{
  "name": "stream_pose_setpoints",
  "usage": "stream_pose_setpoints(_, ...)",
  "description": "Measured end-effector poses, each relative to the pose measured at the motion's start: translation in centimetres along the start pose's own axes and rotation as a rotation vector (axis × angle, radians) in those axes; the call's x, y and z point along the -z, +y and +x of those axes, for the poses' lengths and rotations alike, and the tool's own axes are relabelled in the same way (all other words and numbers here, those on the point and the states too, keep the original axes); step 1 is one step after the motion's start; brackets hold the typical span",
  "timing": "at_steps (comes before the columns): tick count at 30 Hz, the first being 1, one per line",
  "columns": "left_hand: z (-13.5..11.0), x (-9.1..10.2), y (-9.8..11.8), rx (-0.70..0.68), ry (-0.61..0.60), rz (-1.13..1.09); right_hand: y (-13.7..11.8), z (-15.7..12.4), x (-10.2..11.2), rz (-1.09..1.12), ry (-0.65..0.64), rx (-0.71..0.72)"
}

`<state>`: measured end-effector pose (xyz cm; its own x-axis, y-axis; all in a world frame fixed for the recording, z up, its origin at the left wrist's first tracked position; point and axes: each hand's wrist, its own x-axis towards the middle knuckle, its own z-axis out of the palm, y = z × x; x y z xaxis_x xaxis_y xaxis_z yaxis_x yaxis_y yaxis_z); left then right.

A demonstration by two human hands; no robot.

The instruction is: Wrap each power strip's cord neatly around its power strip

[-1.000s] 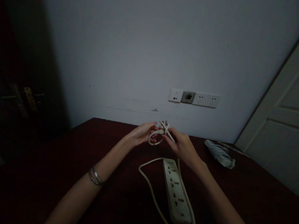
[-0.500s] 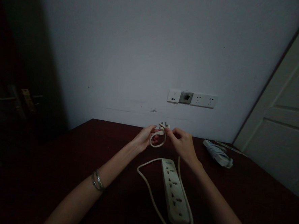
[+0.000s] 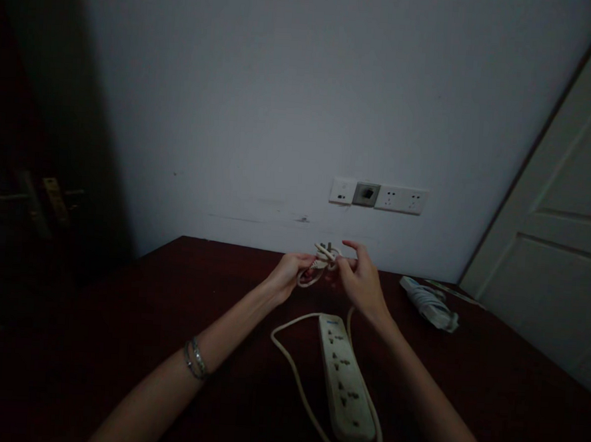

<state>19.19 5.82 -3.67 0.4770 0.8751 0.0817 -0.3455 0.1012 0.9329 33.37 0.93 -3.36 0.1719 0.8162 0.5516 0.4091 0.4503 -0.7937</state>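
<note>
Above the far part of the dark red table, my left hand [image 3: 288, 274] is closed on the ribbed neck of a white power plug [image 3: 321, 263], whose metal prongs point up toward the wall. A loop of the cord is bent around the plug. My right hand [image 3: 364, 282] pinches this power cord [image 3: 287, 351] between thumb and fingers close to the plug, with the index finger raised. Below the hands lies a white power strip [image 3: 344, 384], its several sockets facing up. The cord curves around both sides of it.
A bundled white cord [image 3: 429, 304] lies on the table [image 3: 219, 323] at the right, near a thin strip. Wall sockets [image 3: 401, 199] and switch plates are on the wall behind. A white door [image 3: 563, 264] stands at the right, a dark door with a handle at the left.
My right hand has shifted slightly right and its index finger has lifted. The cord loop at the plug has changed shape. The power strip lies where it was.
</note>
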Motion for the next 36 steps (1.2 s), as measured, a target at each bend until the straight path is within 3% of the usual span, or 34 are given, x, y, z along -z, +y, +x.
stream_pose_setpoints(5, 0.0, -0.1, -0.2, -0.029, 0.023, -0.023, -0.5, -0.2, 0.1, -0.095, -0.006, 0.028)
stream_pose_setpoints(13, 0.1, -0.1, -0.7, -0.16, -0.047, 0.005, -0.3, 0.0, 0.5, -0.109, -0.069, 0.091)
stream_pose_setpoints(24, 0.2, 0.2, -0.9, -0.207, -0.083, -0.023, -1.5, 0.2, 0.4, 0.291, -0.114, -0.146)
stream_pose_setpoints(29, 0.4, 0.2, -1.3, -0.21, -0.071, -0.025, -1.9, 0.0, 0.4, 0.296, -0.102, -0.23)
stream_pose_setpoints(36, 0.3, 0.3, -1.1, -0.219, -0.06, -0.046, -2.0, 0.2, 0.2, 0.335, -0.208, -0.302)
